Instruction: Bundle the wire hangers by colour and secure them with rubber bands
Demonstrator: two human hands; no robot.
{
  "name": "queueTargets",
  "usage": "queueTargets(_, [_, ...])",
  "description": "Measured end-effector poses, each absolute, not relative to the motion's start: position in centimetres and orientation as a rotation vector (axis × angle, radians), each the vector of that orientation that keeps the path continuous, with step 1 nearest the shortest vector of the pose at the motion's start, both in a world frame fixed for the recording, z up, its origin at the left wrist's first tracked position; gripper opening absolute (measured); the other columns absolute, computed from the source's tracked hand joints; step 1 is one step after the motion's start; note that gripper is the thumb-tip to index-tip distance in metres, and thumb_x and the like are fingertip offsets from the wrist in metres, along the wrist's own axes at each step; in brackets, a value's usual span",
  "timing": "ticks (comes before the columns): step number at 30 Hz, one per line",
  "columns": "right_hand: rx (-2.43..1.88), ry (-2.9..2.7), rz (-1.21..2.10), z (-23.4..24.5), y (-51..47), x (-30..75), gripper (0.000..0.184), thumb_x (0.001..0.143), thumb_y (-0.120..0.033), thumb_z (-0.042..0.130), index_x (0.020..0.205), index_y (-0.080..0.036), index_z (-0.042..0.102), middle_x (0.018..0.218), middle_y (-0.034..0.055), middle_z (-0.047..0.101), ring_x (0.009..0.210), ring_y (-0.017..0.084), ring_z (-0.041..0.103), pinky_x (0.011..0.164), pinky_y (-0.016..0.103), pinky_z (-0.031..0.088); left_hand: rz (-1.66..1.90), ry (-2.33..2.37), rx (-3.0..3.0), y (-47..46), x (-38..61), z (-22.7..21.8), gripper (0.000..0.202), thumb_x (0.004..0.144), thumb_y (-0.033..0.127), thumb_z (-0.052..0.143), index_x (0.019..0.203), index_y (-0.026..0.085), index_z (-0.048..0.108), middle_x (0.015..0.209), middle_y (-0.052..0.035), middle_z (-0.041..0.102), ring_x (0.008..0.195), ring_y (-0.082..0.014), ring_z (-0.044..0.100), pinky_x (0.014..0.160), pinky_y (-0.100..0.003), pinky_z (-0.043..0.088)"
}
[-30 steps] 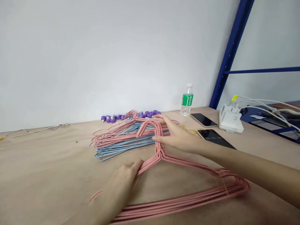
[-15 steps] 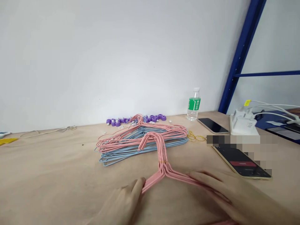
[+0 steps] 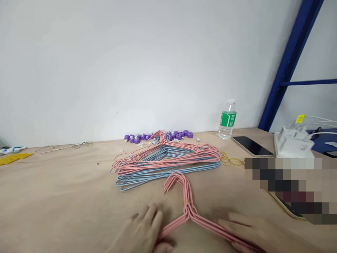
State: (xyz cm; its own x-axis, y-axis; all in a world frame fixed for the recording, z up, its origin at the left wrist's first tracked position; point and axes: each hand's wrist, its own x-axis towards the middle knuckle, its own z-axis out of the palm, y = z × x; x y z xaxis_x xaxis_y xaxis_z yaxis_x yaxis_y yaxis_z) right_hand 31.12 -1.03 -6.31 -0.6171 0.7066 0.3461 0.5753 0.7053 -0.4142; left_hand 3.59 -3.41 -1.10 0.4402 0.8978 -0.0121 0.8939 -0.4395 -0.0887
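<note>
A bundle of pink wire hangers (image 3: 187, 196) lies in front of me, hooks pointing away and curling left. A thin yellowish band circles the bundle's neck. My left hand (image 3: 140, 228) is closed on the bundle's left shoulder, its thumb low at the picture's edge. On the right shoulder, my right hand (image 3: 252, 230) holds the wires, with its fingers laid along them. The bottom of the bundle is out of view. Beyond it rests a pile of pink and blue hangers (image 3: 147, 174).
Purple caps (image 3: 181, 135) and small white pieces lie by the wall. Yellow rubber bands (image 3: 233, 161) sit right of the pile. Farther right are a water bottle (image 3: 228, 121), a dark phone (image 3: 252, 146), a power strip with chargers (image 3: 295, 144) and a partly blurred-out phone (image 3: 286, 207).
The pink bundle has come nearer to me, away from the pile, with both hands still on it. The whole view has shifted slightly left.
</note>
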Motion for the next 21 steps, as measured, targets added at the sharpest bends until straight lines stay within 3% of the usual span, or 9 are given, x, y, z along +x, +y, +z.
queueTargets(2, [-1.043, -2.404, 0.392, -5.2, -1.1, 30.2, 0.031, 0.085, -0.036, 0.04, 0.105, -0.028, 0.063, 0.098, 0.0029, 0.067, 0.088, 0.02, 0.061, 0.078, 0.029, 0.05, -0.046, -1.696, -2.569, -1.4, 3.4, 2.1, 0.029, 0.079, 0.038, 0.052, 0.103, 0.022, 0.053, 0.101, -0.0068, 0.062, 0.085, -0.0214, 0.06, 0.068, -0.029, 0.05])
queueTargets(4, [-1.056, -2.432, 0.481, -3.9, -1.1, 29.3, 0.028, 0.082, -0.029, 0.043, 0.098, -0.027, 0.066, 0.092, 0.0023, 0.068, 0.087, 0.02, 0.062, 0.076, 0.028, 0.05, -0.16, -1.783, -2.45, 1.9, 3.4, 5.0, 0.031, 0.088, 0.036, 0.035, 0.11, 0.017, 0.048, 0.105, -0.0098, 0.059, 0.091, -0.0212, 0.057, 0.076, -0.033, 0.047])
queueTargets(7, [-1.024, -2.481, 0.629, -2.4, -0.8, 28.5, 0.024, 0.08, -0.022, 0.045, 0.086, -0.025, 0.068, 0.081, 0.0015, 0.069, 0.08, 0.018, 0.062, 0.07, 0.026, 0.049, -0.214, -1.92, -2.308, 7.8, 3.8, 7.5, 0.042, 0.087, 0.039, 0.041, 0.117, 0.01, 0.043, 0.118, -0.0153, 0.051, 0.11, -0.0255, 0.047, 0.089, -0.038, 0.04])
queueTargets(9, [-1.004, -2.496, 0.692, -1.9, -0.5, 28.4, 0.023, 0.08, -0.024, 0.045, 0.083, -0.024, 0.068, 0.078, 0.0018, 0.068, 0.08, 0.018, 0.061, 0.07, 0.027, 0.049, -0.126, -1.962, -2.322, 11.2, 4.2, 7.5, 0.046, 0.081, 0.036, 0.054, 0.117, 0.008, 0.043, 0.118, -0.0161, 0.051, 0.107, -0.0253, 0.05, 0.087, -0.039, 0.043])
queueTargets(14, [-0.964, -2.493, 0.766, -2.0, -0.1, 28.6, 0.021, 0.079, -0.026, 0.048, 0.082, -0.025, 0.069, 0.073, 0.0023, 0.066, 0.075, 0.018, 0.06, 0.066, 0.025, 0.048, 0.109, -1.956, -2.407, 15.0, 4.4, 5.2, 0.024, 0.084, 0.032, 0.052, 0.099, 0.013, 0.056, 0.098, -0.0053, 0.059, 0.085, -0.0176, 0.058, 0.075, -0.037, 0.05])
queueTargets(21, [-0.994, -2.48, 0.85, -2.6, 0.6, 28.0, 0.022, 0.08, -0.028, 0.048, 0.084, -0.022, 0.068, 0.073, 0.0028, 0.065, 0.071, 0.016, 0.058, 0.066, 0.026, 0.046, 0.151, -1.861, -2.373, 15.7, 4.1, 4.7, 0.023, 0.084, 0.032, 0.052, 0.099, 0.014, 0.056, 0.099, -0.0059, 0.059, 0.087, -0.0178, 0.058, 0.076, -0.036, 0.049])
